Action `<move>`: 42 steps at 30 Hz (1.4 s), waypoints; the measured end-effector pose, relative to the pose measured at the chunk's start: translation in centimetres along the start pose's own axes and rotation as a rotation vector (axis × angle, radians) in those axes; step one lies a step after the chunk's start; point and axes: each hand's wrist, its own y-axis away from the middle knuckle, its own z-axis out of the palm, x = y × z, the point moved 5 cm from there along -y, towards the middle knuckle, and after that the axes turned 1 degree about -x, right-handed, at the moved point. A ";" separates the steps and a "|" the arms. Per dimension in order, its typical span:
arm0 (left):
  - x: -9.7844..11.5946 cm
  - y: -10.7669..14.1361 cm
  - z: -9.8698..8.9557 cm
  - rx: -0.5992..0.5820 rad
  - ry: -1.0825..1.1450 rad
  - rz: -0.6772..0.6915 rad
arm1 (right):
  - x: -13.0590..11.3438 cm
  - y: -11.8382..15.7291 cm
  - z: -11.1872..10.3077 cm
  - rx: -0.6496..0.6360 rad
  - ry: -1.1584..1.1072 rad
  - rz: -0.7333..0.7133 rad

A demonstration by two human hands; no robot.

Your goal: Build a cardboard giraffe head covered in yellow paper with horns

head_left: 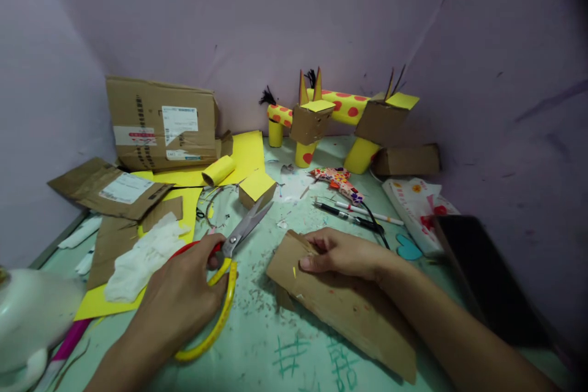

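Observation:
My left hand (190, 285) is closed around the scissors (243, 228), which have one red handle and one yellow handle; their blades are slightly apart and point up and to the right. A long flat piece of brown cardboard (344, 312) slants down to the right, its upper edge pinched by my right hand (337, 251). Beyond the blade tips sits a small cardboard box with a yellow top (257, 187). The scissors and the cardboard piece do not touch.
Yellow animal figures (344, 107) with red spots stand at the back wall. A large carton (165, 125), yellow paper (248, 153) and white tissue (147, 257) lie left. A patterned glue gun (337, 182), pens (340, 213) and a dark phone (487, 275) are right.

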 end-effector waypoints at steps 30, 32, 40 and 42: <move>4.9 1.4 4.7 -0.244 0.541 0.161 | 0.7 -0.6 -0.4 0.038 -0.051 0.018; 4.8 1.4 4.9 -0.225 0.552 0.137 | 0.8 -0.6 -0.4 0.031 -0.056 0.017; 5.1 1.9 6.1 -0.332 0.744 0.043 | 0.7 -0.5 -0.4 0.035 -0.095 0.026; 5.3 1.8 6.2 -0.326 0.752 0.029 | 0.7 -0.5 -0.4 0.040 -0.092 0.031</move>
